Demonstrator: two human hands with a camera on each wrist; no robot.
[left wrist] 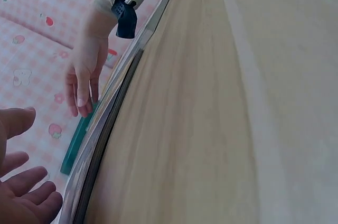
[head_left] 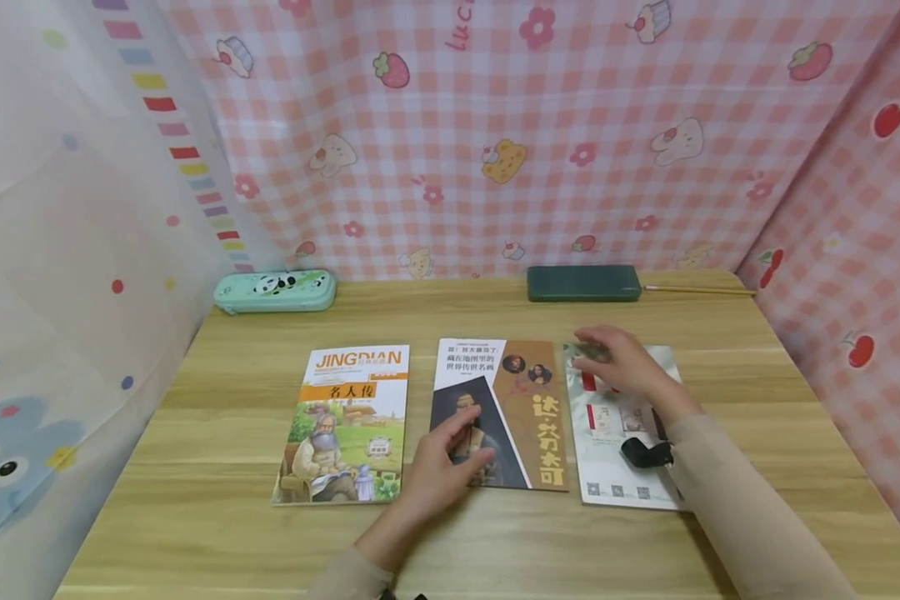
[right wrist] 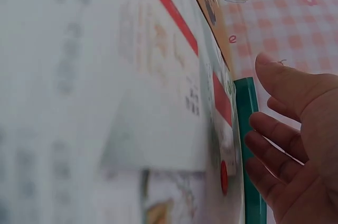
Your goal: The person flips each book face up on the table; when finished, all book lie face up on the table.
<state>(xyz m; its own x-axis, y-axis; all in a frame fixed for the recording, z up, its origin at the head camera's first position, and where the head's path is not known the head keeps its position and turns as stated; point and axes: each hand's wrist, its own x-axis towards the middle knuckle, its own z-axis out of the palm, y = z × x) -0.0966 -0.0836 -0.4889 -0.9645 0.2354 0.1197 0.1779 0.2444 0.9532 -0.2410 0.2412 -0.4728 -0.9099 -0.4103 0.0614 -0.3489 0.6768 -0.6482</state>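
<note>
Glossy flat books, left hand (head_left: 442,471) relaxed over portrait-cover book (head_left: 498,412), right hand (head_left: 622,362) loose-fingered above pale-covered book (head_left: 615,467), wood-grain table (head_left: 195,500)

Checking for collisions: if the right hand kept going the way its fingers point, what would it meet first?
The right hand points across the white book toward the brown-covered book; that book probably comes first, though depth is unclear.

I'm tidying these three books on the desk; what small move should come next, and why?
Probably lower the right hand onto the pale white book with red stripes and grip its top edge: that hand hovers open over it, while the left hand rests on the brown-and-black middle book.
</note>
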